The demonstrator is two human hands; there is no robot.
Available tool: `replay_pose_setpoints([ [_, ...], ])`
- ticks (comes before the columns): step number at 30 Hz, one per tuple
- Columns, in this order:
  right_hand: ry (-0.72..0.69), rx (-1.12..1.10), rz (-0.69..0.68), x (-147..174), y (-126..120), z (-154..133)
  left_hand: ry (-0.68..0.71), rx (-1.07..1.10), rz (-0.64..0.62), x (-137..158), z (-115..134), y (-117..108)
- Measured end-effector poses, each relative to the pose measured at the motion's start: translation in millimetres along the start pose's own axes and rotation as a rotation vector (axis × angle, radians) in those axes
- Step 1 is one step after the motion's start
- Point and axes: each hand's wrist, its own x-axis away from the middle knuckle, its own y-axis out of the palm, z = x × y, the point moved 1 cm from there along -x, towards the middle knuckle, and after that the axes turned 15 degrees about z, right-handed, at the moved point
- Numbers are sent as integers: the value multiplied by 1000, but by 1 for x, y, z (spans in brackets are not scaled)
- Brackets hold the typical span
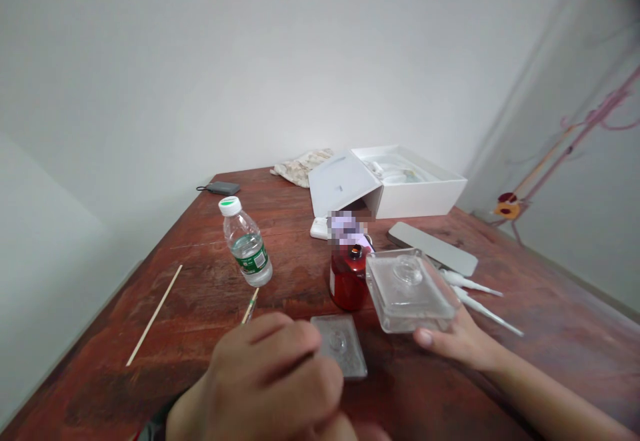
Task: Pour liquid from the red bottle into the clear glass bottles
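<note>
Left hand point(270, 374): Closest of all, a person's left hand curls its fingers inward, low over the table; whether they close on anything, I cannot tell from here.
Clear box point(407, 294): Tilted in the person's right hand point(463, 337), which grasps it by the near right corner, thumb at the lower edge; a round bump rises on its upper face.
Clear plate point(345, 351): Flat on the tabletop between the 2 hands, also with a round bump, its left edge partly hidden by the left hand.
Red bottle point(346, 287): Upright just behind the clear plate and partly behind the clear box, a dark cap on top.
Short stick point(250, 307): Just beyond the left knuckles, marked with green, its near end out of sight.
Water bottle point(250, 254): Partly filled, white-capped and green-labelled, standing to the left.
Long stick point(154, 314): Pale and slender, well apart on the left.
Grey case point(435, 247): At right, near 2 white tapered pieces point(487, 307).
White box point(417, 199): Open at the back, its lid leaning beside a patterned cloth point(303, 167).
Table point(100, 387): Reddish-brown wood, against a pale wall point(250, 61).
</note>
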Motion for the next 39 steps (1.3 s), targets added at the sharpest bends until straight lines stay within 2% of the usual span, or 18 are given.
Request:
replay_pose_setpoints([
  [1,13,-3,-19,0,1,-3,-1,73,-24,2,-10,7],
  [5,38,29,-67,0,4,-12,-241,225,-391,13,-51,34],
  [7,54,22,-91,1,5,-13,-327,250,-406,21,-66,44],
  [9,58,-11,-105,2,5,-12,-445,238,-350,29,-75,52],
  [12,79,-41,-100,3,6,-10,-662,229,-242,42,-79,62],
  [14,103,-60,-96,3,7,-8,-774,274,-249,50,-79,69],
  [16,125,-73,-120,4,8,-4,-835,387,-362,56,-80,76],
  [19,126,-83,-126,7,8,5,-895,652,-597,61,-81,88],
  [21,124,-114,-132,10,9,12,-918,767,-673,61,-82,97],
  [23,132,-146,-171,13,8,19,-924,788,-660,62,-83,107],
  [26,173,-106,-171,15,6,25,-884,729,-549,65,-84,120],
  [30,193,-55,-177,18,1,27,-842,581,-438,68,-95,122],
  [34,247,-116,-157,26,-6,32,-977,329,-410,71,-114,109],
  [39,269,-138,-162,38,-15,47,-1079,188,-321,83,-125,102],
])
